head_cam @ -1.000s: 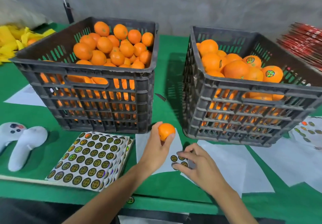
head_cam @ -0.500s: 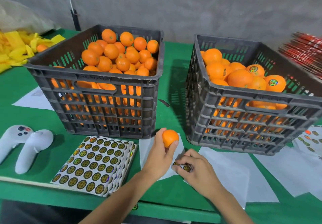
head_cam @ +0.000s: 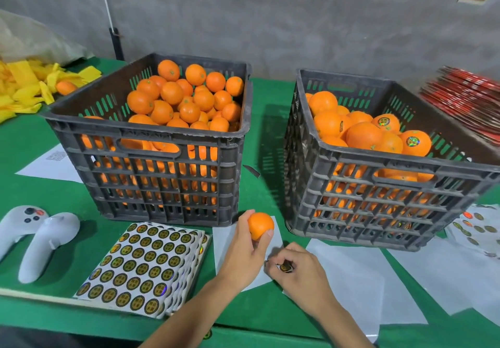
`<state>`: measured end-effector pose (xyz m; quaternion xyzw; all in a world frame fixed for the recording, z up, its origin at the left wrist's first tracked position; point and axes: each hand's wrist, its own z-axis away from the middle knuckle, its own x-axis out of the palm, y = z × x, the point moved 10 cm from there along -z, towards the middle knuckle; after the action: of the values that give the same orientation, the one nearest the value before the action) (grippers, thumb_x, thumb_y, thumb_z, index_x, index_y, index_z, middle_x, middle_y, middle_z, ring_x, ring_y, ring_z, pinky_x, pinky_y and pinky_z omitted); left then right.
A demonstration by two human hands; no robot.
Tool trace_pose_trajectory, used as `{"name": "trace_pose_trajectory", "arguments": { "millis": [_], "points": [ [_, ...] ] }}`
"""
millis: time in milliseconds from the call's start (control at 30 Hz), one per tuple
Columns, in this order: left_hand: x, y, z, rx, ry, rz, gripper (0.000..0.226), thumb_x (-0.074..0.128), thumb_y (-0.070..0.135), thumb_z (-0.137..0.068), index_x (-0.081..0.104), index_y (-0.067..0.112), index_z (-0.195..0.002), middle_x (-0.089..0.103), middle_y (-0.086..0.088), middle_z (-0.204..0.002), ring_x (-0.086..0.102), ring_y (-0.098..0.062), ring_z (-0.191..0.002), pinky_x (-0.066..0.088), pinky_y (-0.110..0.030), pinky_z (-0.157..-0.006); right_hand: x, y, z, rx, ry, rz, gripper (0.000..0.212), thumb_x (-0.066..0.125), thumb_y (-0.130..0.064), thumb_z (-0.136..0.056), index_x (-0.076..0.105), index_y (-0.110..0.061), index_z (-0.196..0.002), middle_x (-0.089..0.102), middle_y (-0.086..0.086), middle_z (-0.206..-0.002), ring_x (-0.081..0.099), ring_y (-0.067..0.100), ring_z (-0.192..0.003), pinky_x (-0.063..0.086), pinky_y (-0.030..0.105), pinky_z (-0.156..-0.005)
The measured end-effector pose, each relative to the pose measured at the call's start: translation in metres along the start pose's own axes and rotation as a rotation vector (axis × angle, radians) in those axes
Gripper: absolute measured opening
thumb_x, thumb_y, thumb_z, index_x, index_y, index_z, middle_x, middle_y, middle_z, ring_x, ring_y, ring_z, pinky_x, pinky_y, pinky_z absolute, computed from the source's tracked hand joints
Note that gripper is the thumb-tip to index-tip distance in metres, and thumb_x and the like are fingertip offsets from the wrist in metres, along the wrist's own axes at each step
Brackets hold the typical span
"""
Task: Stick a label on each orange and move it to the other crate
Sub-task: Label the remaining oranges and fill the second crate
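An orange (head_cam: 260, 225) is held in the left hand (head_cam: 244, 253), thumb and fingers curled round it; the grip is closed on the fruit. It is kept just in front of the near right corner of the left crate (head_cam: 162, 174), above a white backing sheet (head_cam: 224, 239).

A round label (head_cam: 284, 267) is pinched in the right hand (head_cam: 300, 272), fingers curled tight; the grip is narrow, closed on the label. This hand is seen right of and nearer than the left crate, just beside the left hand.

The left crate is filled with unlabelled oranges. A second crate, the right crate (head_cam: 378, 198), is set well to its right, holding oranges, several with labels showing.

A stack of label sheets (head_cam: 143, 266) is laid directly in front of the left crate. Two white controllers (head_cam: 40, 239) are laid to the left front of it. Yellow wrappers (head_cam: 24, 87) are heaped to its far left. All is carried on a green bench (head_cam: 265, 136).
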<state>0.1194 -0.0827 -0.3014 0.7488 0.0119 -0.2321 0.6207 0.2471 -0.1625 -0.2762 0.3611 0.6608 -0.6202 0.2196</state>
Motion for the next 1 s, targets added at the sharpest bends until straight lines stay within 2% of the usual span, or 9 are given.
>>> {"name": "trace_pose_trajectory", "arguments": {
  "millis": [267, 367, 433, 500, 567, 667, 800, 900, 1000],
  "points": [
    [-0.001, 0.0, 0.001, -0.004, -0.017, 0.005, 0.061, 0.053, 0.059, -0.099, 0.025, 0.038, -0.149, 0.056, 0.004, -0.128, 0.064, -0.006, -0.103, 0.051, -0.029, -0.095, 0.001, 0.003, 0.003, 0.052, -0.015, -0.024, 0.02, 0.076, -0.028, -0.084, 0.067, -0.033, -0.066, 0.062, -0.013, -0.082, 0.059, 0.007, -0.078, 0.044, 0.019, -0.062],
    [-0.004, -0.004, 0.001, -0.015, -0.01, 0.011, 0.062, 0.054, 0.061, -0.098, 0.026, 0.039, -0.149, 0.056, 0.005, -0.126, 0.065, -0.004, -0.101, 0.052, -0.029, -0.093, 0.0, 0.005, 0.003, 0.048, -0.054, -0.042, 0.014, 0.075, -0.028, -0.086, 0.068, -0.032, -0.074, 0.062, -0.013, -0.085, 0.058, 0.007, -0.076, 0.048, 0.027, -0.066],
    [-0.005, -0.005, 0.0, -0.016, -0.005, 0.022, 0.06, 0.053, 0.063, -0.097, 0.027, 0.042, -0.146, 0.057, 0.006, -0.122, 0.064, -0.003, -0.098, 0.052, -0.028, -0.091, -0.002, 0.0, 0.004, -0.008, -0.066, 0.007, 0.009, 0.073, -0.045, -0.087, 0.068, -0.037, -0.087, 0.057, -0.014, -0.085, 0.054, 0.007, -0.072, 0.042, 0.022, -0.063],
    [-0.004, -0.006, 0.0, -0.011, -0.005, 0.046, 0.058, 0.053, 0.065, -0.096, 0.027, 0.044, -0.144, 0.058, 0.006, -0.12, 0.065, -0.004, -0.098, 0.053, -0.032, -0.093, 0.002, -0.003, 0.006, -0.055, -0.094, 0.11, 0.034, 0.065, -0.069, -0.083, 0.067, -0.043, -0.104, 0.05, -0.018, -0.087, 0.05, 0.004, -0.073, 0.036, 0.015, -0.066],
    [-0.003, -0.006, -0.001, -0.007, -0.008, 0.061, 0.059, 0.053, 0.067, -0.095, 0.027, 0.045, -0.144, 0.058, 0.007, -0.121, 0.065, -0.006, -0.101, 0.053, -0.036, -0.096, 0.006, -0.009, 0.006, -0.114, -0.106, 0.202, 0.046, 0.059, -0.076, -0.083, 0.067, -0.04, -0.11, 0.043, -0.021, -0.086, 0.043, -0.002, -0.073, 0.031, 0.013, -0.07],
    [-0.004, -0.009, 0.0, -0.012, -0.006, 0.054, 0.06, 0.053, 0.069, -0.095, 0.027, 0.045, -0.144, 0.057, 0.007, -0.123, 0.065, -0.007, -0.103, 0.053, -0.038, -0.098, 0.008, -0.011, 0.004, -0.143, -0.106, 0.218, 0.039, 0.061, -0.067, -0.089, 0.072, -0.034, -0.107, 0.042, -0.018, -0.085, 0.04, -0.005, -0.07, 0.026, 0.012, -0.067],
    [-0.003, -0.009, -0.001, -0.009, -0.011, 0.065, 0.063, 0.051, 0.074, -0.091, 0.027, 0.047, -0.143, 0.058, 0.006, -0.12, 0.066, -0.008, -0.1, 0.054, -0.039, -0.096, 0.004, -0.006, 0.003, -0.071, -0.071, 0.152, 0.033, 0.061, -0.069, -0.084, 0.07, -0.039, -0.095, 0.049, -0.014, -0.083, 0.051, 0.004, -0.074, 0.03, 0.013, -0.061],
    [-0.003, -0.01, -0.002, -0.011, -0.012, 0.066, 0.061, 0.053, 0.072, -0.092, 0.027, 0.049, -0.141, 0.06, 0.006, -0.119, 0.066, -0.008, -0.098, 0.055, -0.037, -0.094, 0.004, -0.004, 0.003, -0.024, -0.065, 0.103, 0.011, 0.071, -0.059, -0.083, 0.064, -0.049, -0.085, 0.052, -0.012, -0.083, 0.054, 0.008, -0.075, 0.034, 0.015, -0.059],
    [-0.003, -0.011, -0.002, -0.018, -0.024, 0.078, 0.059, 0.054, 0.072, -0.092, 0.026, 0.053, -0.14, 0.06, 0.007, -0.118, 0.067, -0.006, -0.095, 0.056, -0.035, -0.09, 0.002, -0.002, 0.002, -0.049, -0.052, 0.103, 0.029, 0.07, -0.037, -0.09, 0.054, -0.057, -0.077, 0.054, -0.014, -0.086, 0.053, 0.007, -0.073, 0.034, 0.018, -0.058]
  ]
}}
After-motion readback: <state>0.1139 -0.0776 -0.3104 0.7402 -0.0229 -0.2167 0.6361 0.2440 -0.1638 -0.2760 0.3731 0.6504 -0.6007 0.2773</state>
